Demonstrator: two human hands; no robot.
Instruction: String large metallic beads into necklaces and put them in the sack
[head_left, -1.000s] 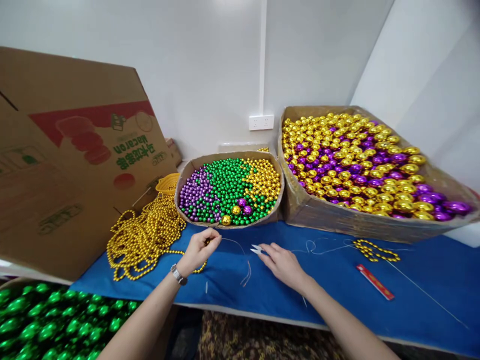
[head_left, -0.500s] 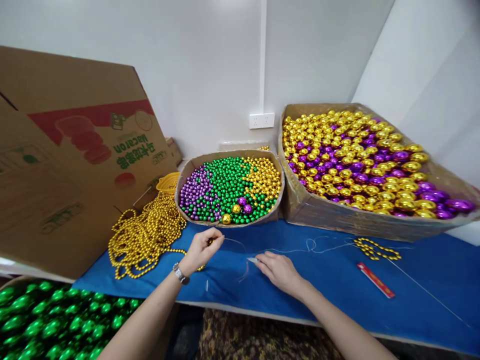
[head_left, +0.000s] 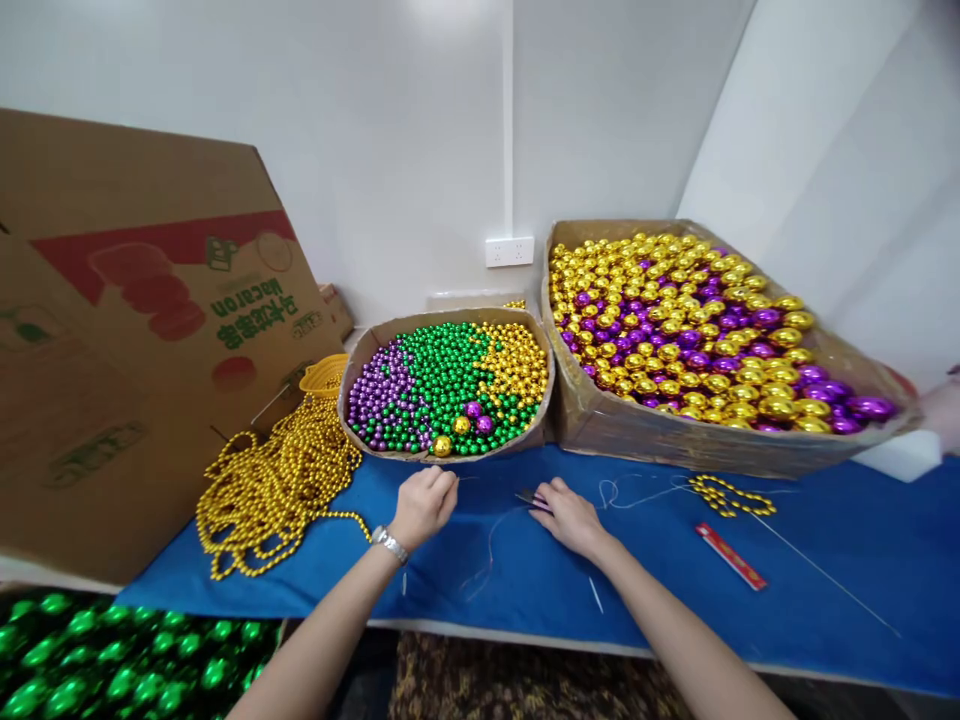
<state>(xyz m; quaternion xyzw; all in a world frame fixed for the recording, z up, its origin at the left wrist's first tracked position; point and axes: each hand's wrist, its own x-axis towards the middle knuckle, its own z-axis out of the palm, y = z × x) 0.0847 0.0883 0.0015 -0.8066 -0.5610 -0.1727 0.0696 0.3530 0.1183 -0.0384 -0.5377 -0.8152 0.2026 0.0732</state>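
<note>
My left hand (head_left: 424, 510), with a metal watch (head_left: 389, 542) at its wrist, is closed just in front of the box of small beads. A fine thread (head_left: 469, 478) sticks out from its fingers; the rest of its grip is hidden. My right hand (head_left: 568, 517) is closed on a small pointed metal blade (head_left: 532, 499), dark near the fingers, pointing left. Loose thread (head_left: 491, 548) curves over the blue cloth (head_left: 525, 590) between the hands. A gold bead string (head_left: 345, 515) reaches from a heap of gold bead strings (head_left: 277, 490) toward my left wrist.
Behind my hands stand a box of small beads (head_left: 450, 457) and a larger box of gold and purple beads (head_left: 720, 455). A short gold bead string (head_left: 731, 495) and a red packet (head_left: 731, 557) lie right. Large green beads (head_left: 135, 660) are lower left. Another person's hand (head_left: 941, 412) shows far right.
My left hand has shifted slightly right in the picture, with its knuckles now upward. The blade in my right hand is turned and shows darker. A person's hand has appeared at the right edge.
</note>
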